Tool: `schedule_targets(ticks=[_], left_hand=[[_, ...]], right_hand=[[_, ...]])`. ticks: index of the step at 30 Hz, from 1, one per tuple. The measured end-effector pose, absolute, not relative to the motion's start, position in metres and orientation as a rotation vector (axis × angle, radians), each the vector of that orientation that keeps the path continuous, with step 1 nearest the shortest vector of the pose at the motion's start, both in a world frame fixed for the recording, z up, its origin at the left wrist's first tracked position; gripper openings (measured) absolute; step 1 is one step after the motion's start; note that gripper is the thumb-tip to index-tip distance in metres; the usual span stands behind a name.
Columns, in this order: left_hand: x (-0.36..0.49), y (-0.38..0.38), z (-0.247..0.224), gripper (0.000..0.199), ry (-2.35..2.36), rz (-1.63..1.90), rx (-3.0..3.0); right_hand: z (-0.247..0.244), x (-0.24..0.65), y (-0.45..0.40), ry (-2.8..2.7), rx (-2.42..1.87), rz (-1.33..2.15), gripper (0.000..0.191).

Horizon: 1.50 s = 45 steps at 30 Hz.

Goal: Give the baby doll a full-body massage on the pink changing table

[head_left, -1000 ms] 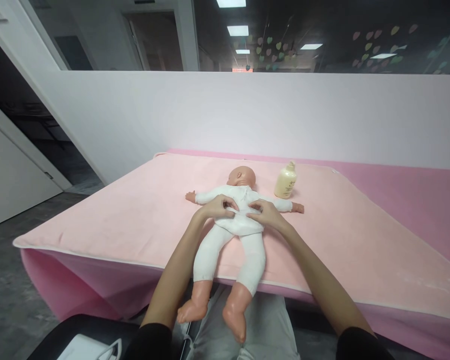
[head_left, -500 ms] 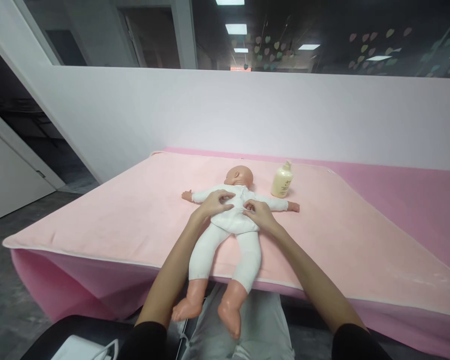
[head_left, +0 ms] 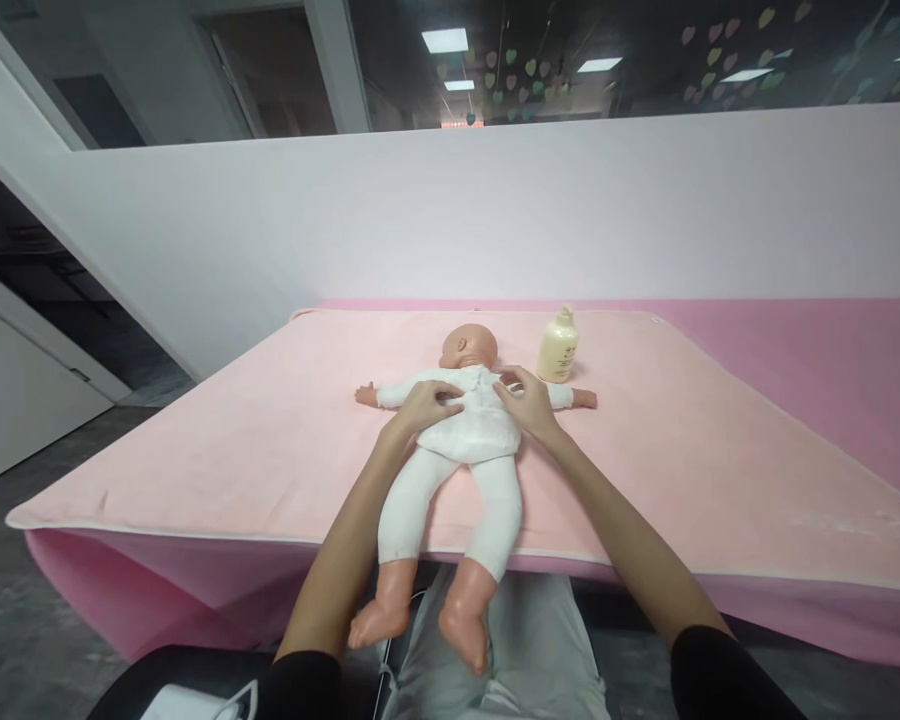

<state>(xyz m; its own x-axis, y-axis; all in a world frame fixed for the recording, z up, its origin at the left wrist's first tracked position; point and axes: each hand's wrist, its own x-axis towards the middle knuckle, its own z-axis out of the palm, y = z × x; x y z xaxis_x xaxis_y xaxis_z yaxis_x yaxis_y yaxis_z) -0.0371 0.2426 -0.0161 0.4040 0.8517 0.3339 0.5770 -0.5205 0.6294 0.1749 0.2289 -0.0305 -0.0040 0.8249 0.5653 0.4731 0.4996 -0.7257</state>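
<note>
A baby doll (head_left: 469, 425) in a white cloth suit lies face down on the pink mat, its head (head_left: 471, 346) turned to the left. Its arms stretch out to both sides, and its bare feet (head_left: 465, 625) hang past the table's front edge. My left hand (head_left: 427, 405) rests on the left side of the doll's back, thumb and fingers apart. On the other side, my right hand (head_left: 526, 400) touches the upper back near the shoulder, fingers curved and apart from the thumb. Neither hand grips anything visible.
A pale yellow pump bottle (head_left: 558, 348) stands beyond the doll's right-hand arm. The pink mat (head_left: 217, 430) covers the table and drapes over its front edge. A white wall (head_left: 450, 220) rises behind. At the lower left, a white object (head_left: 187, 703) with a cable lies on a black surface.
My right hand has moved up the doll's back, from near the waist to near the shoulder. The left hand stays in about the same place. The camera view has shifted slightly.
</note>
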Motion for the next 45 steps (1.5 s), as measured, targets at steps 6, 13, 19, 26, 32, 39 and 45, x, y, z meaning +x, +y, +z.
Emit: schedule_targets(ticks=[6, 13, 19, 26, 32, 39, 45], left_hand=[[-0.04, 0.247, -0.019, 0.026, 1.202, 0.893, 2.264], [-0.028, 0.243, -0.018, 0.025, 1.197, 1.172, 2.38], [-0.016, 0.251, -0.026, 0.03, 1.546, 1.357, 2.56], [-0.018, 0.265, -0.027, 0.035, 1.575, 1.087, 2.47], [-0.018, 0.27, -0.026, 0.03, 1.574, 1.076, 2.309], [-0.017, 0.266, -0.026, 0.03, 1.602, 1.12, 2.284], [-0.018, 0.267, -0.029, 0.03, 1.567, 1.152, 2.246]], right_hand=[[-0.052, 0.168, 0.244, -1.828, -1.196, 0.286, 0.034], [-0.053, 0.167, 0.251, -1.773, -1.277, 0.387, 0.023], [-0.052, 0.165, 0.253, -1.768, -1.267, 0.405, 0.022], [-0.055, 0.165, 0.255, -1.762, -1.252, 0.428, 0.021], [-0.05, 0.166, 0.249, -1.811, -1.257, 0.421, 0.023], [-0.062, 0.169, 0.251, -1.763, -1.192, 0.276, 0.046], [-0.061, 0.171, 0.266, -1.779, -1.356, 0.461, 0.035]])
